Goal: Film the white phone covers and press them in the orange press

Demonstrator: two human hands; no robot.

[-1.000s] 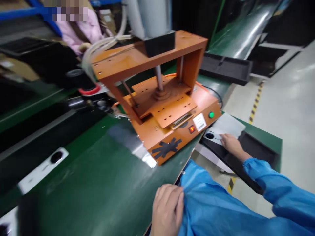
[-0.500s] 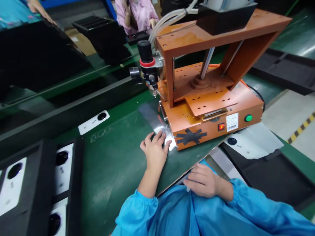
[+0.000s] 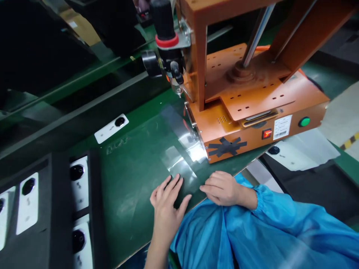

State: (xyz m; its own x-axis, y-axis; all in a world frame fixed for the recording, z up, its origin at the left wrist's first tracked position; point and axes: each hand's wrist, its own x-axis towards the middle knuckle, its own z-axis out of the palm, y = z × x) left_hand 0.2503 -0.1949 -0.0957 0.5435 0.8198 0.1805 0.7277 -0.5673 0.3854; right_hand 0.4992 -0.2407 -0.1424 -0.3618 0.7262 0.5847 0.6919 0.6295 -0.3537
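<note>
My left hand (image 3: 168, 211) lies over the green work surface with its fingers spread. Its fingertips are at the near edge of a clear film sheet (image 3: 179, 164), which shows by its glare. My right hand (image 3: 220, 188) is by the table's front edge, just right of that sheet, with fingers curled together and nothing visible in them. Beyond the sheet, more shiny clear film (image 3: 196, 147) lies against the left side of an orange press machine (image 3: 230, 134). A white phone back panel (image 3: 111, 129) with a black camera ring rests farther left.
Black trays (image 3: 60, 209) at the left hold several white phone back panels (image 3: 28, 203). Right of the machine's front, another white panel (image 3: 291, 155) lies on a sheet above a black tray (image 3: 311, 186). A black rail (image 3: 70, 108) runs along the back.
My left hand has drawn back from the film beside the machine, and a clear sheet now lies separate, nearer me. My right hand has risen from my lap to the table edge. The view has tilted down.
</note>
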